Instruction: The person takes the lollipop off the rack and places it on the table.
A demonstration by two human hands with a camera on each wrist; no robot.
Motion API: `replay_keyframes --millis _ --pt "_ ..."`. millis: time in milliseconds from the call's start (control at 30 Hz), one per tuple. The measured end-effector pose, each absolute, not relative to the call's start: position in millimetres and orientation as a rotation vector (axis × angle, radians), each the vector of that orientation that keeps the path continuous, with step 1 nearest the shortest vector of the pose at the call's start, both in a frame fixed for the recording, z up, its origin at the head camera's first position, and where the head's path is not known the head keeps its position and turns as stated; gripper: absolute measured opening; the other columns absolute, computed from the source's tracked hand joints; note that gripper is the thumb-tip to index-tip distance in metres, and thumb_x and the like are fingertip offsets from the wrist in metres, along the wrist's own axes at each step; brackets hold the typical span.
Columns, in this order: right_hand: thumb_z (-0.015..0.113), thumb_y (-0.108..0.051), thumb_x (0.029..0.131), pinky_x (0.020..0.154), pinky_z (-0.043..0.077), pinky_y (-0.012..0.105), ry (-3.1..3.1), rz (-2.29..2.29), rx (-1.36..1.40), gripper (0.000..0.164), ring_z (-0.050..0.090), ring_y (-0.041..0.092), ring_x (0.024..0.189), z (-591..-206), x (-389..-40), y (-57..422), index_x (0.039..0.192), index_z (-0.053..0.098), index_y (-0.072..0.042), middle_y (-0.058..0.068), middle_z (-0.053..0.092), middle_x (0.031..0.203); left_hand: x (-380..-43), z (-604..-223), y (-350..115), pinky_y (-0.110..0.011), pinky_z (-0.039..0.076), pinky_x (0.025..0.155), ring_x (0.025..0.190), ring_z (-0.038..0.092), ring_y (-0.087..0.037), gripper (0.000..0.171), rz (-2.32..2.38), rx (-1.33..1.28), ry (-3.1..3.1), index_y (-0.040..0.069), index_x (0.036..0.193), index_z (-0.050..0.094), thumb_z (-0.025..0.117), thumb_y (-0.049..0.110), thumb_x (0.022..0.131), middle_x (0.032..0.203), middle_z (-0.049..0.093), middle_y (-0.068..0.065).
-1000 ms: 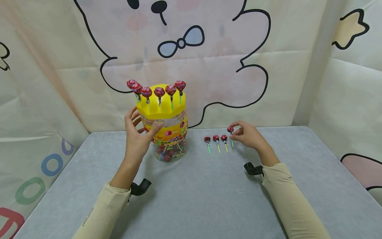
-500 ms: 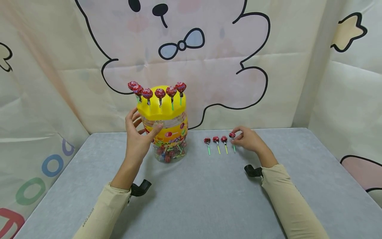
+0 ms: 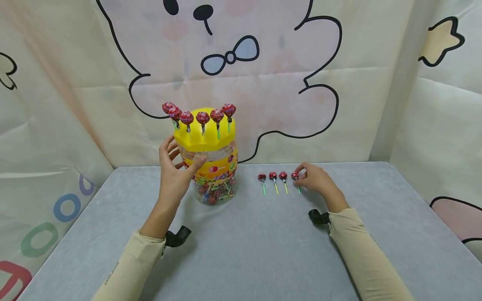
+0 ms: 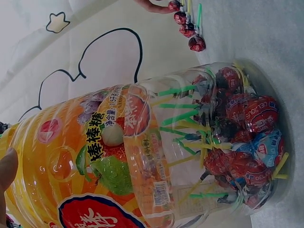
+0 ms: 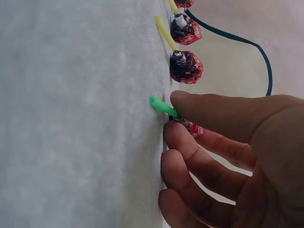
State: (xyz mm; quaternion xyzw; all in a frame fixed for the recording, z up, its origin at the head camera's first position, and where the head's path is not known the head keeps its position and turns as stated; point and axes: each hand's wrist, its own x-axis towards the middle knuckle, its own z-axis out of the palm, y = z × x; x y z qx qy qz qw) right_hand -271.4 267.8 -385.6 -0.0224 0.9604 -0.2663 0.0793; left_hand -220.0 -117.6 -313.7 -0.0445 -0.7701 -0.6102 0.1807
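Note:
My left hand (image 3: 174, 173) grips the side of a clear plastic jar (image 3: 216, 166) with a yellow lid and an orange fruit label. Several red-wrapped lollipops (image 3: 202, 118) stand upright around the lid's edge. Through the jar's wall, the left wrist view shows many lollipops (image 4: 251, 114) at the bottom, mostly red, one blue. On the right, my right hand (image 3: 318, 182) pinches a red lollipop (image 3: 295, 176) with a green stick (image 5: 164, 107) between thumb and fingers, low at the tabletop. To its left, three red lollipops (image 3: 273, 175) lie in a row, sticks toward me.
The table (image 3: 244, 246) has a grey cloth cover. A cartoon-printed curtain (image 3: 278, 100) hangs right behind its back edge and along both sides. A black wrist camera (image 3: 178, 236) juts from the left sleeve, and another camera (image 3: 318, 216) from the right.
My right hand has come down and slightly to the right with the green-stick lollipop, widening the gap from the row. The left hand and the jar have stayed put.

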Motion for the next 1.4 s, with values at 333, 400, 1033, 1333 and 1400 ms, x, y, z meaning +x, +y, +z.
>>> replay_keyframes --millis 333,400,1033,1333,1400 --pt "0.075 -0.024 0.087 0.065 0.041 0.028 2.864 -0.785 -0.067 0.048 0.057 0.018 0.077 -385.0 -271.6 268.7 0.127 0.056 -0.006 0.008 0.069 0.093 -219.4 -313.7 -117.3 -0.048 0.035 0.108 0.138 0.031 -0.022 0.09 -1.732 -0.12 -2.174 0.033 0.153 0.019 0.079 0.036 0.085 0.154 0.028 -0.004" --pt "0.075 -0.025 0.087 0.067 0.042 0.028 2.852 -0.784 -0.062 0.05 0.057 0.018 0.078 -384.2 -271.3 268.8 0.129 0.055 -0.006 0.009 0.069 0.094 -219.4 -313.9 -117.5 -0.049 0.035 0.108 0.138 0.031 -0.022 0.09 -1.737 -0.117 -2.172 0.033 0.153 0.019 0.079 0.036 0.085 0.154 0.029 -0.003" --pt "0.05 -0.016 0.103 0.098 0.052 0.048 2.522 -1.54 -0.606 0.053 0.054 0.031 0.13 -290.6 -214.7 150.1 0.152 0.033 -0.028 0.007 0.044 0.149 -247.2 -321.3 -152.5 -0.053 0.025 0.12 0.149 0.024 -0.025 0.074 -1.973 -0.455 -2.175 0.03 0.156 0.016 0.061 0.016 0.099 0.162 0.022 0.0" --pt "0.048 -0.006 0.101 0.111 0.042 0.053 2.417 -1.808 -0.598 0.059 0.044 0.028 0.14 -294.5 -213.0 110.6 0.154 0.031 -0.025 0.001 0.034 0.157 -251.1 -324.4 -155.4 -0.062 0.021 0.121 0.149 0.024 -0.031 0.06 -2.031 -0.509 -2.161 0.026 0.156 0.019 0.05 0.023 0.105 0.164 0.017 -0.003" --pt "0.049 -0.005 0.101 0.111 0.043 0.052 2.4 -1.837 -0.602 0.059 0.044 0.026 0.139 -295.9 -213.7 109.0 0.154 0.031 -0.025 -0.002 0.033 0.158 -250.4 -324.0 -155.6 -0.062 0.021 0.121 0.149 0.024 -0.031 0.06 -2.03 -0.498 -2.165 0.027 0.156 0.019 0.05 0.024 0.104 0.164 0.017 -0.003"
